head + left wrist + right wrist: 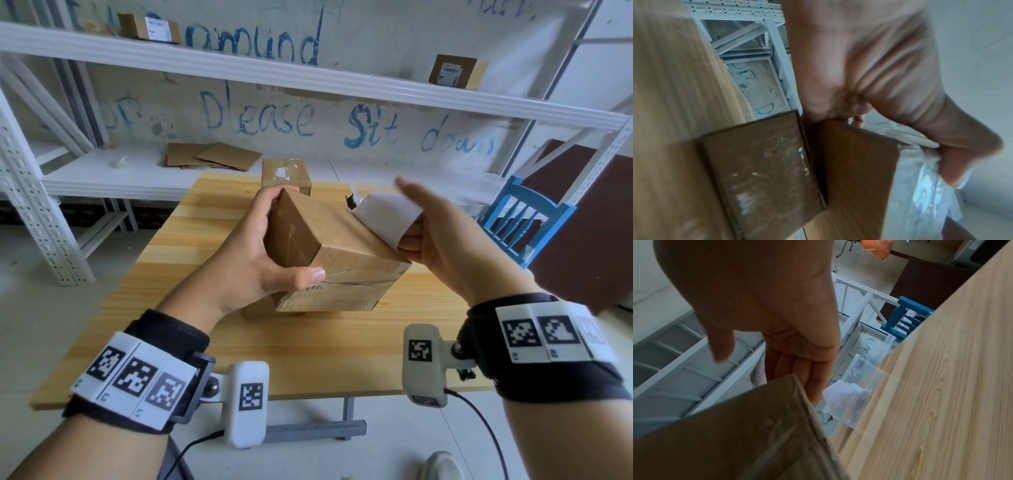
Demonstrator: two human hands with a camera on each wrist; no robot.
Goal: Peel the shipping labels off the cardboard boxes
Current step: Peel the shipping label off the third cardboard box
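My left hand (pixel 253 253) grips a brown cardboard box (pixel 329 246) above the wooden table (pixel 308 356), thumb on the near taped face and fingers over the far top corner. In the left wrist view the palm (pixel 869 73) wraps the box (pixel 855 170). A white shipping label (pixel 387 219) curls up off the box's right side. My right hand (pixel 442 236) holds it with curled fingers behind, thumb lifted. The right wrist view shows the fingers (pixel 797 365) behind the box (pixel 735 434).
A second box (pixel 286 176) with torn label residue stands at the table's far edge, and another box (pixel 760 170) lies under the held one. A clear plastic bin (pixel 855 395) holds paper scraps. Labelled boxes (pixel 455 72) sit on white shelves. A blue chair (pixel 524 219) stands at right.
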